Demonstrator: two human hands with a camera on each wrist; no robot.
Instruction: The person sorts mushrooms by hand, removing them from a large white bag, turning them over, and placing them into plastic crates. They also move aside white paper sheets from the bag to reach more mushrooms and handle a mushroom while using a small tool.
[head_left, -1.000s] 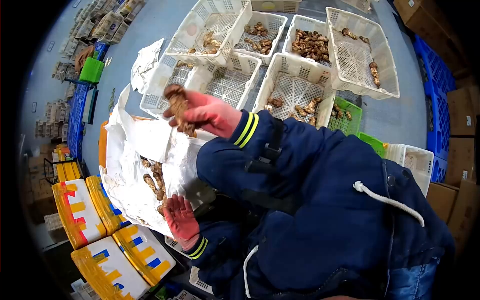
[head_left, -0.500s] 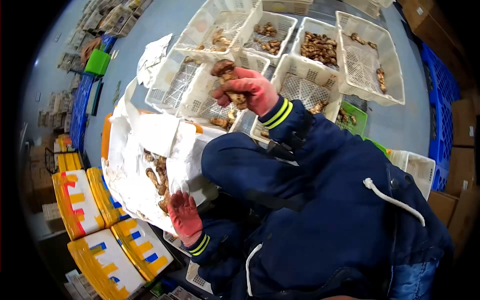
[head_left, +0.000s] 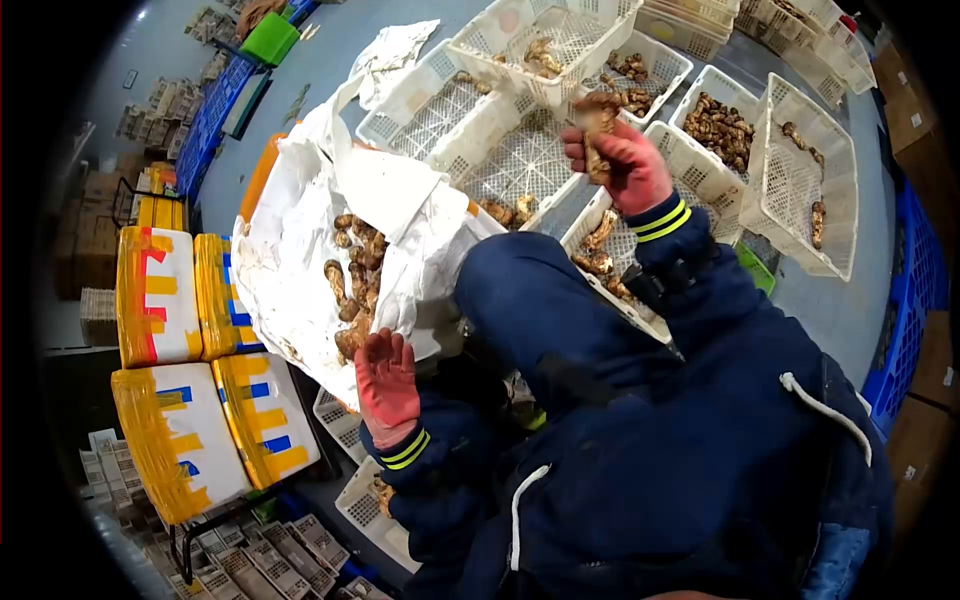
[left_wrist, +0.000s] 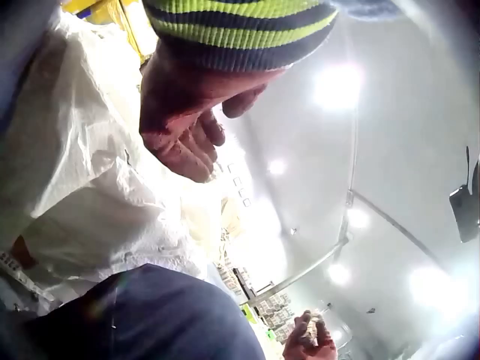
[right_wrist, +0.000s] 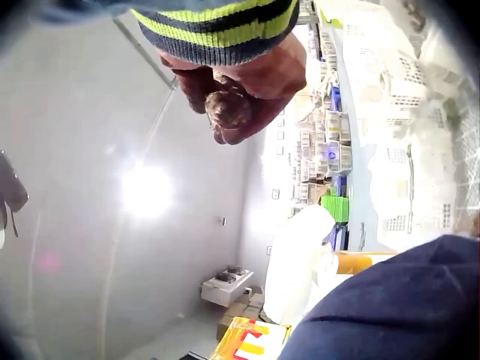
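Note:
My right hand [head_left: 640, 175], in a pink glove, grips a brown thick-stemmed mushroom [head_left: 598, 130] above the white plastic baskets. From the right wrist view, the stem end of that mushroom [right_wrist: 227, 110] pokes out between the curled fingers. The left hand [head_left: 388, 390], gloved alike, has its fingers extended and palm up at the near edge of a white-lined box [head_left: 290, 250]. Several mushrooms [head_left: 360, 265] lie on the lining there, one of them right beside the left fingertips. In the left wrist view the left hand [left_wrist: 184, 124] holds nothing.
White baskets hold mushrooms: one well filled [head_left: 718, 130], another with a few along its sides [head_left: 800, 190]. A near basket [head_left: 600, 235] sits beside my knee. Taped foam boxes [head_left: 180, 440] stand at left, a blue pallet [head_left: 915, 300] at right.
My right hand has carried the mushroom from above the lined box rightward over the baskets. The left hand stays by the box edge. The head view has turned, shifting the whole scene.

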